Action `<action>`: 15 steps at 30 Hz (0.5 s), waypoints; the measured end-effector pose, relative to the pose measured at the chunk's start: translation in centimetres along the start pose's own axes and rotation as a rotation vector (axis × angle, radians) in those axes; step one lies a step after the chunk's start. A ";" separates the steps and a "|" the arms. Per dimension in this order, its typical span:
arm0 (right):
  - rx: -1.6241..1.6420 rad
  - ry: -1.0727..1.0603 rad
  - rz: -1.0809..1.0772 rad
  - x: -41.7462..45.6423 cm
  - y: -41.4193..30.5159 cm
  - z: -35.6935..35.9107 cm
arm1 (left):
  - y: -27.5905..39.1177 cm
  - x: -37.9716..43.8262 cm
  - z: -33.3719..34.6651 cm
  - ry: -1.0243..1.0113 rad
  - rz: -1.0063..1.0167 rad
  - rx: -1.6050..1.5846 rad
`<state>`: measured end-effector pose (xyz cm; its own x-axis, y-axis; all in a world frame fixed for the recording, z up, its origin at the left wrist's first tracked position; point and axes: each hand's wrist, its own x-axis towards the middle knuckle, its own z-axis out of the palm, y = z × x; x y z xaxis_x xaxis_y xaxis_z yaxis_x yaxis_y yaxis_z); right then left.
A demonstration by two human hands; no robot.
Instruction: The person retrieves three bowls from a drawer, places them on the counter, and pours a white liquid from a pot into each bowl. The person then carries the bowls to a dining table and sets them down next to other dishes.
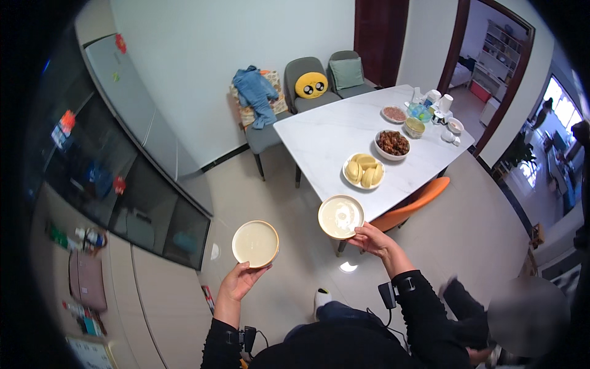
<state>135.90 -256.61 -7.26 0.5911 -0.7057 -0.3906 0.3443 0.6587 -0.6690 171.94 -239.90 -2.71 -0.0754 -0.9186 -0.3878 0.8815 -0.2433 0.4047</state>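
Observation:
My left hand (243, 278) grips the near rim of a round bowl (255, 243) of pale, whitish liquid, held over the floor. A similar bowl (341, 216) of pale liquid is in my right hand (371, 238), by the near corner of the white marble-look table (318, 152). On that table, just beyond the right bowl, stands a plate of yellow buns (364, 171). Behind it are a bowl of dark brown braised food (392, 144), a patterned bowl (414, 127) and a plate of pinkish food (394, 113).
An orange chair (415, 203) is tucked against the table's near right side. Grey chairs (306, 69) stand along the far side, one bearing a denim garment (256, 92). A cabinet (152, 286) lies at left. Another person (465, 304) is close at my lower right.

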 end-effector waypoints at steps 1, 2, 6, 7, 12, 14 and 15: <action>0.008 0.015 0.004 2.1 -1.0 0.4 | 1.8 2.3 0.1 -0.003 -0.016 0.001; 0.004 0.030 -0.012 4.0 -2.1 0.8 | 3.5 4.8 0.5 -0.017 -0.014 0.013; 0.031 0.053 -0.061 11.1 -5.9 1.8 | 9.1 14.2 1.0 -0.040 -0.058 0.038; 0.028 0.073 -0.076 12.7 -6.8 2.0 | 10.6 16.7 1.2 -0.044 -0.077 0.048; 0.062 0.158 -0.145 20.2 -9.7 1.7 | 17.0 28.9 1.6 -0.131 -0.173 0.115; 0.102 0.210 -0.183 23.1 -10.6 2.3 | 19.8 33.2 2.3 -0.169 -0.218 0.137; 0.128 0.229 -0.205 24.5 -10.7 2.8 | 21.1 35.3 2.4 -0.182 -0.240 0.142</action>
<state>148.72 -280.25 -7.88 0.3260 -0.8576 -0.3977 0.5362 0.5142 -0.6694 186.78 -278.18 -5.85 -0.3661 -0.8674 -0.3371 0.7559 -0.4885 0.4360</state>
